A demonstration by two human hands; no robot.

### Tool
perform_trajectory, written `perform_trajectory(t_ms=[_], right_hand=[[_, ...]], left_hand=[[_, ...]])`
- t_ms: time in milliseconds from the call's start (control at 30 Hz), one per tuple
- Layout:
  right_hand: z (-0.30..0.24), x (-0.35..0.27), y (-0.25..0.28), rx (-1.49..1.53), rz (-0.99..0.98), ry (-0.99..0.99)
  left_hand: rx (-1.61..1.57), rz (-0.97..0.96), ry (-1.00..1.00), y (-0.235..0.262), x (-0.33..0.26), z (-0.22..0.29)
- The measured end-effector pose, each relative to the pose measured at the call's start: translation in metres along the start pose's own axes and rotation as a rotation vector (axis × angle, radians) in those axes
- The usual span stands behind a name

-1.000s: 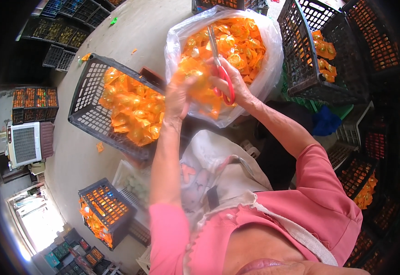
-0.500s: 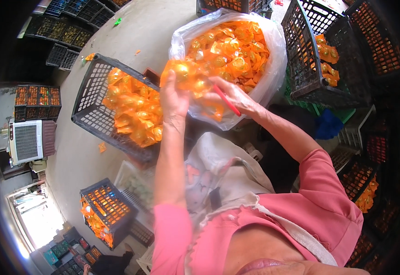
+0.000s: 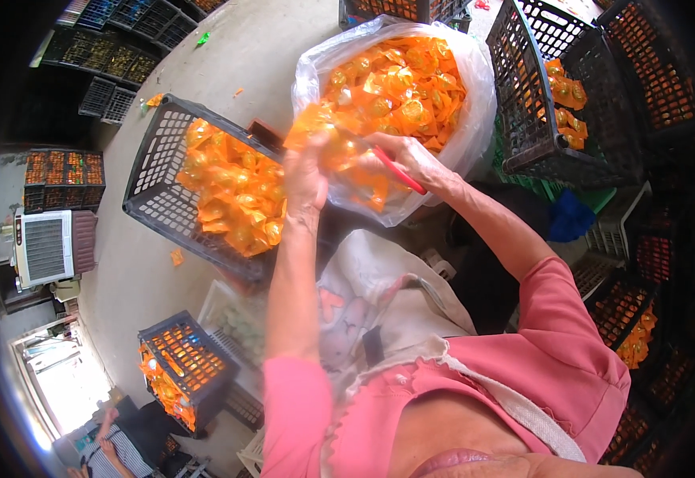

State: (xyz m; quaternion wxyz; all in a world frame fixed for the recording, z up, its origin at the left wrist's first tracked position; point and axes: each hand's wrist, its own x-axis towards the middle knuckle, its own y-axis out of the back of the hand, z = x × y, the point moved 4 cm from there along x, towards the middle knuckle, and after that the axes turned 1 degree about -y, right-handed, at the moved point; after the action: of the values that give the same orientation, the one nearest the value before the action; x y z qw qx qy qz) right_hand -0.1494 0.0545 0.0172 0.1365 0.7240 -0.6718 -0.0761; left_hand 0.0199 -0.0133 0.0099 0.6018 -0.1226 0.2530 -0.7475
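Observation:
My left hand (image 3: 306, 182) is closed around orange-wrapped packets (image 3: 322, 131), blurred by motion, over the near left side of a clear plastic bag (image 3: 483, 88). The bag is heaped with similar orange-wrapped round pieces (image 3: 403, 92). Just right of the packets, my right hand (image 3: 413, 162) grips a slim red-handled tool (image 3: 399, 172). Its working end is hidden among the packets, so its exact kind does not show. To the left, a black plastic crate (image 3: 142, 177) lies tilted, holding a pile of the same wrapped pieces (image 3: 236, 191).
At the right stands a tall black crate (image 3: 514, 76) with some wrapped pieces inside. A blue cloth (image 3: 570, 217) lies below it. Another filled crate (image 3: 188, 358) is at the lower left, near a white crate (image 3: 232, 319). An air-conditioner unit (image 3: 48, 247) sits farther left.
Both hands have shifted slightly, and the left hand has turned with the packets. The red handle has moved a little rightward. A co-worker's arms and striped clothing have appeared at the lower left.

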Motion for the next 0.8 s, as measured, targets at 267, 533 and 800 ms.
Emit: perform_trajectory(t_ms=[267,533,800], right_hand=[[-0.004,-0.003,0.008,-0.126,-0.016,0.021],[-0.007,-0.005,0.028,-0.342,-0.162,0.009],[0.002,-0.006,0.024,-0.362,-0.156,-0.046]], left_hand=[[-0.044,-0.039,0.155,0.005,-0.002,0.002],[0.113,-0.112,0.177,-0.002,-0.004,0.013],[0.337,-0.115,0.168,-0.008,-0.001,0.008]])
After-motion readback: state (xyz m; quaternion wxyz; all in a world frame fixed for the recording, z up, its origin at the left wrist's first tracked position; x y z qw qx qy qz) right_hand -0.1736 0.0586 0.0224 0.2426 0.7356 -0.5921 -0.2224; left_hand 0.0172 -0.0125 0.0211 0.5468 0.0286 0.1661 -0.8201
